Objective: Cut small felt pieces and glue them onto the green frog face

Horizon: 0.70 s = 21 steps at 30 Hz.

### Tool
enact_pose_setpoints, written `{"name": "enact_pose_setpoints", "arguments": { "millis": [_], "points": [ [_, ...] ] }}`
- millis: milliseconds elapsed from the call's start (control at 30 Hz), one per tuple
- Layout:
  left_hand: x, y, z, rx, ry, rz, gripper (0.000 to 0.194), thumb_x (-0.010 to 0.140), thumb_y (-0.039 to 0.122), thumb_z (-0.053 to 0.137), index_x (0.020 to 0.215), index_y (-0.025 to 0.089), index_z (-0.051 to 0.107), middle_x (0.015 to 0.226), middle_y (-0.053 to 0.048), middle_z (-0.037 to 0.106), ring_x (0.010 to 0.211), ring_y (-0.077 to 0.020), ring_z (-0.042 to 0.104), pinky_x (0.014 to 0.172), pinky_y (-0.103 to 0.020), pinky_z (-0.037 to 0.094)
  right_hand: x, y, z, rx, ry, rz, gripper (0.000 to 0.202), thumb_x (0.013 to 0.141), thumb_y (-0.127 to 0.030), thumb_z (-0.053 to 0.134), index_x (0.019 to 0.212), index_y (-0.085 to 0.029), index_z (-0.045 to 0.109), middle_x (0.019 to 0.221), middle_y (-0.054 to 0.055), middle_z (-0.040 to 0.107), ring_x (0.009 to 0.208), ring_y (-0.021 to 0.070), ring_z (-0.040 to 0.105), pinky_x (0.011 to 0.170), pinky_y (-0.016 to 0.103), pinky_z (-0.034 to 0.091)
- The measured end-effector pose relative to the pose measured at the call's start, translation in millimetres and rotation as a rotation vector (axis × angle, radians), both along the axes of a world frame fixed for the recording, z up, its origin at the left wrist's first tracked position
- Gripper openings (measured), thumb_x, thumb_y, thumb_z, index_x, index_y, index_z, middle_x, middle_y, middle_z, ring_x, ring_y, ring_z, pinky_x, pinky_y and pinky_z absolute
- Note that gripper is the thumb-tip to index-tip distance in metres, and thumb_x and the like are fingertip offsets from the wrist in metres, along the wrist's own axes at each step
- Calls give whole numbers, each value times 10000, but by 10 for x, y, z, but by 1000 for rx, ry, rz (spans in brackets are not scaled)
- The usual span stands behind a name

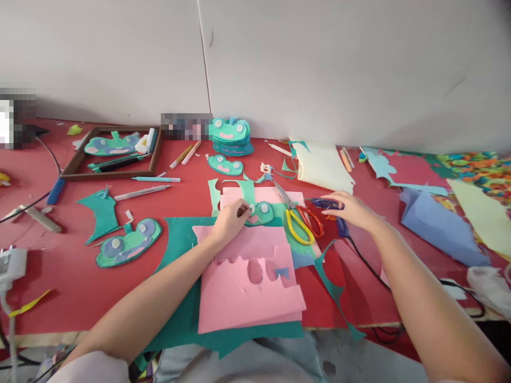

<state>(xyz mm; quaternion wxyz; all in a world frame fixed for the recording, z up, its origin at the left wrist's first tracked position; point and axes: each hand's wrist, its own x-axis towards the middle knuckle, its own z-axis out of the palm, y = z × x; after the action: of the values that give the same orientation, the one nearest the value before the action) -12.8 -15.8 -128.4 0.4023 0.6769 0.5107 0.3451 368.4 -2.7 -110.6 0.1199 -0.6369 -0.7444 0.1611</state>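
Note:
My left hand [231, 219] is closed, its fingertips pressed together at the left side of a green felt frog face [264, 210]. That face has white round eyes and a pink mouth, and its left part is hidden by my fingers. In my right hand [351, 210] is a blue glue gun [328, 204], its nozzle pointing left and its black cord trailing down to the right. Scissors [300, 219] with one yellow and one red handle lie between the two hands. Under my left forearm are pink felt sheets [247, 306] with cut-out holes, on a dark green felt sheet [179, 242].
A finished-looking frog face [130, 243] lies to the left, and a stack of them [231, 137] stands at the back. A brown wooden tray [112, 174] holds markers and another face. Cream felt [323, 167], blue felt [441, 226] and colourful scraps [479, 173] lie right.

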Motion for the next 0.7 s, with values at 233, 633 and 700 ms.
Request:
{"name": "enact_pose_setpoints", "arguments": {
  "millis": [233,633,700],
  "points": [
    [-3,-2,7,-5,-7,1,39,806,211,501,806,205,539,714,0,668,709,-160,647,715,-289,500,-42,12,30,-17,11,-17,455,717,-495,658,1100,-250,651,1085,65,612,652,151,548,674,330,499],
    [-7,8,-35,11,-14,-1,49,812,215,499,813,203,547,727,-4,668,716,-158,650,718,-290,506,-92,28,37,-28,19,-39,430,707,-511,663,1018,-213,659,1029,70,618,651,148,531,653,313,491],
    [-8,8,-31,11,-8,0,45,811,213,500,808,203,545,723,-2,666,716,-158,650,715,-289,504,-90,24,31,-29,16,-38,439,705,-519,663,1023,-216,653,1028,68,618,649,148,529,647,314,489]
  ]
}}
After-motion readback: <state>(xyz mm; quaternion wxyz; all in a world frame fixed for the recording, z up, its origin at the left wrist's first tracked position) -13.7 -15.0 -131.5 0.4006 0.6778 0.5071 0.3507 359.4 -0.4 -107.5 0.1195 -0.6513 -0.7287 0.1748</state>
